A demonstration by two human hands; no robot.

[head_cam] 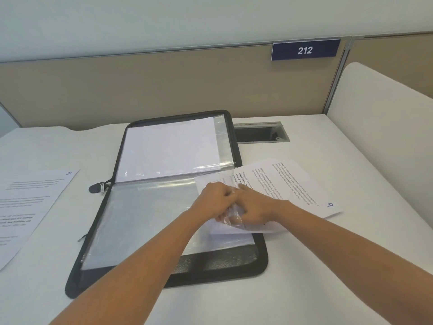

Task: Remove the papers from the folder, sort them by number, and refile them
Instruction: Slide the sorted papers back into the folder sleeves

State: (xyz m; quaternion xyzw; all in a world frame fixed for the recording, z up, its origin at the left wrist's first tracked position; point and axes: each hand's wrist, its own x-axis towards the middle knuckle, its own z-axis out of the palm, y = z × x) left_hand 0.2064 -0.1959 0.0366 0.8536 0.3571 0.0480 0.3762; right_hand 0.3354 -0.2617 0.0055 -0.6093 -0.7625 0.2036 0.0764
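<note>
Two bare hands work at the right edge of a black zip folder [210,277] lying open flat on a white table [328,266]. L: the left hand [215,200] has its fingers curled tight, its grip pinching the crinkled edge of the clear sleeve [145,219] in the folder's near half. R: the right hand [255,207], touching the left, has a closed grip on the papers [288,184], which stick out rightward, part in the sleeve's mouth and part on the table. At least 2 overlapping sheets show there; the exact no. can't be told. They are white with printed text, and the top one has a blue handwritten mark at its outer corner.

The folder's far half holds 1 blank white sheet [171,151] under glossy plastic. One metal zip pull [101,187] lies at the spine, on the left. One more printed sheet [28,207] rests flat on the table, well apart to the left.

Behind the folder are 1 rectangular metal-framed cable hatch [260,133], a beige partition [140,85] and 1 blue sign [305,50] reading 212.
</note>
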